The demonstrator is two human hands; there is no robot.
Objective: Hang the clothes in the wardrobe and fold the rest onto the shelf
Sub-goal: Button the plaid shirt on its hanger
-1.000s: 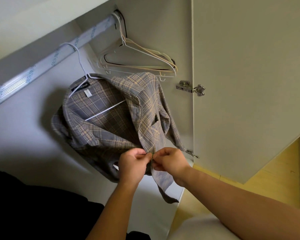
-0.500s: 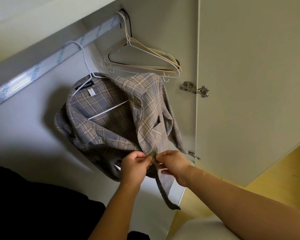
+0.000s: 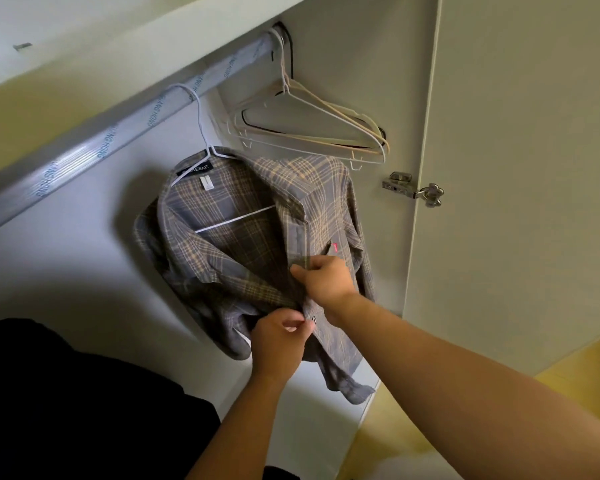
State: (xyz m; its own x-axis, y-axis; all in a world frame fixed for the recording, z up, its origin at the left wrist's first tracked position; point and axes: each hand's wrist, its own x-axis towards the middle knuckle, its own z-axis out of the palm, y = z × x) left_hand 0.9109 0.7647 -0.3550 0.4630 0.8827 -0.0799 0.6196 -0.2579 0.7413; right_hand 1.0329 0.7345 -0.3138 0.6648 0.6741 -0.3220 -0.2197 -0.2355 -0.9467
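Note:
A grey and tan plaid shirt (image 3: 243, 251) hangs on a white hanger (image 3: 201, 133) hooked over the wrapped wardrobe rail (image 3: 94, 147). Its collar gapes open and a dark button shows low on the front placket. My left hand (image 3: 279, 344) pinches the shirt's front edge just left of that button. Higher up, my right hand (image 3: 326, 278) grips the placket below the chest pocket with its small red tag.
Several bare hangers (image 3: 312, 129), white and beige, bunch at the rail's right end against the side wall. The open wardrobe door (image 3: 520, 168) stands at the right on a metal hinge (image 3: 413, 188). Dark fabric (image 3: 66, 403) fills the lower left. Yellow floor (image 3: 575, 372) shows at lower right.
My right hand has moved up the placket from the low button to just below the pocket. The left hand stays pinching beside that button. The view has shifted closer.

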